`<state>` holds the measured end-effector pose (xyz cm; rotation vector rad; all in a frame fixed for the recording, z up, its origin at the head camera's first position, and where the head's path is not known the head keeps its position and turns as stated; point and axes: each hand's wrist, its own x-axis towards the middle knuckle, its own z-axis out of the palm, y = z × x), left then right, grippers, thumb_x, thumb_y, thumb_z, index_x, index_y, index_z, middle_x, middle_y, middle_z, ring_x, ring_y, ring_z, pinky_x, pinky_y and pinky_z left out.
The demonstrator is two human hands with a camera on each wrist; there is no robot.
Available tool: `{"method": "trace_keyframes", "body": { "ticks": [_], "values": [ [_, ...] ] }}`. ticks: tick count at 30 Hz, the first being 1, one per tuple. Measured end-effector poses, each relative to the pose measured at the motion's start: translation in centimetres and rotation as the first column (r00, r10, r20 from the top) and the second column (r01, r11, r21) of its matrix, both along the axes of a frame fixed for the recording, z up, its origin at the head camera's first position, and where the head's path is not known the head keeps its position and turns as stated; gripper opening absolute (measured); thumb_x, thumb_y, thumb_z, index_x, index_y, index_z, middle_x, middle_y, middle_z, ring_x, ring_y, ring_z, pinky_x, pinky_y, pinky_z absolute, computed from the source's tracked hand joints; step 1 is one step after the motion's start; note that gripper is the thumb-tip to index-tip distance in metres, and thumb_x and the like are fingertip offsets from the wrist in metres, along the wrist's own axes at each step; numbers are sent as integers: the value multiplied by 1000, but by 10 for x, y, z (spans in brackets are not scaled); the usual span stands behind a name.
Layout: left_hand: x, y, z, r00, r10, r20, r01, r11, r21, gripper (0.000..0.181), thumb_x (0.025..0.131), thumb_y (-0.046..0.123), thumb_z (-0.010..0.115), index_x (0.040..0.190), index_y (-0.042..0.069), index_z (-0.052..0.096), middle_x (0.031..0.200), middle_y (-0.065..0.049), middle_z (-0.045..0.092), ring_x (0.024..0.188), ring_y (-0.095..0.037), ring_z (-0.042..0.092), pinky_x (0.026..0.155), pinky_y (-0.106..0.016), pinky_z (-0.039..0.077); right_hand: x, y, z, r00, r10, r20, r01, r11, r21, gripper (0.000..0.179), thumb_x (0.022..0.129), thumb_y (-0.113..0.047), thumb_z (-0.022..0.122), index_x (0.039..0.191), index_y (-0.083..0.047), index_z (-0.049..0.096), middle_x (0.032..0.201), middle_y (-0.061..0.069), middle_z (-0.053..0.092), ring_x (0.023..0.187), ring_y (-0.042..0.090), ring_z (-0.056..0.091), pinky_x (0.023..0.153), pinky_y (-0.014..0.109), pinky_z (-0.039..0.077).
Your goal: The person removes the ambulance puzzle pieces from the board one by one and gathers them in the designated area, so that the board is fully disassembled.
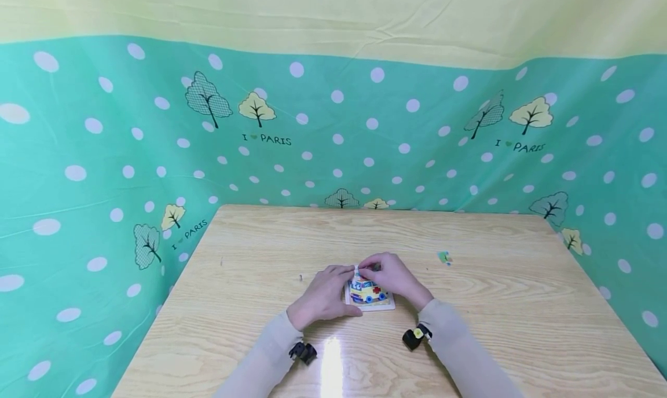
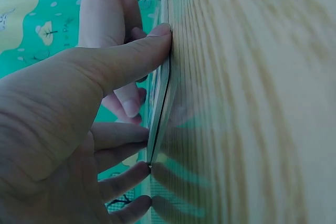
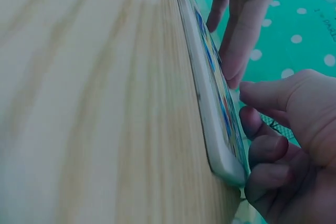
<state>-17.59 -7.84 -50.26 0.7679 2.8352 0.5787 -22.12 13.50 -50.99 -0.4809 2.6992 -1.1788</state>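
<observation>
A small picture puzzle [image 1: 385, 307] with a white border, showing a yellow ambulance with a red cross, lies on the wooden table. My left hand [image 1: 325, 294] grips its left side. In the left wrist view the thumb is on one edge of the puzzle [image 2: 166, 11] and the fingertips are at the opposite one. My right hand [image 1: 394, 277] reaches over the far right part, hiding some of the picture. In the right wrist view its bent thumb and fingers [image 3: 268, 148] are close against the picture face; I cannot tell whether they pinch a piece.
A loose green and blue puzzle piece [image 1: 444, 257] lies on the table [image 1: 500, 305] to the right, beyond the right hand. A tiny fragment [image 1: 300, 277] is left of the puzzle. A green polka-dot curtain [image 1: 354, 126] hangs behind the table and at both sides.
</observation>
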Motion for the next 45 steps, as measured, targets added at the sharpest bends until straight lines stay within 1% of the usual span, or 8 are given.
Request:
{"method": "trace_keyframes", "body": {
  "ticks": [8,16,24,27,31,35,41,45],
  "values": [
    [0,0,-1,1000,5,-7,-5,1000,5,99,81,59,88,157,7,52,163,-7,53,150,-31,48,123,-55,43,-1,-7,1,999,38,-8,-37,998,46,15,100,-25,75,109,-18,84,97,-7,79,86,7,66,84,33,57],
    [-1,-1,-2,1000,5,-10,-4,1000,8,99,80,59,88,156,7,53,162,-6,54,150,-30,48,124,-53,42,-2,-10,2,998,64,9,-64,995,74,13,100,-27,74,106,-18,82,74,-9,64,63,8,54,60,21,43],
    [-2,-1,-2,1000,3,-17,-3,1000,16,99,80,59,89,156,7,54,162,-7,54,149,-30,49,123,-53,43,-4,-10,2,997,82,-11,-81,993,88,8,98,-26,74,99,-19,78,67,-9,55,57,6,48,57,21,40],
    [-2,-1,-3,1000,3,-14,-3,1000,19,99,80,59,89,156,7,53,162,-6,54,149,-30,49,123,-54,43,-4,-10,2,998,57,-14,-57,997,53,6,95,-25,77,96,-20,79,71,-8,58,63,7,50,61,22,41],
    [-2,-1,-2,1000,1,-10,-1,1000,19,99,80,59,89,157,7,53,162,-6,54,149,-30,49,123,-54,43,-5,-9,0,999,30,-43,-29,999,21,4,91,-24,82,94,-22,81,88,-8,66,82,8,57,78,27,48],
    [-2,-1,-1,1000,-4,-16,4,1000,15,100,80,59,89,157,7,53,162,-7,54,149,-30,49,123,-53,43,-7,-6,-2,997,52,-57,-52,999,5,4,92,-24,83,96,-23,82,98,-7,71,93,10,61,91,36,53],
    [-2,-1,-1,1000,-1,-4,1,1000,16,100,80,58,89,157,7,52,162,-7,53,149,-31,49,124,-54,43,-8,5,0,995,84,52,-81,995,-65,20,95,-21,81,115,-17,80,116,-1,77,110,18,68,104,47,54],
    [-2,0,-2,1000,7,4,-7,1000,15,100,80,59,89,157,7,52,163,-7,53,150,-30,48,124,-55,42,-10,11,1,990,87,112,-79,994,-75,28,97,-17,79,125,-14,77,124,3,77,116,20,67,107,48,53]
  ]
}}
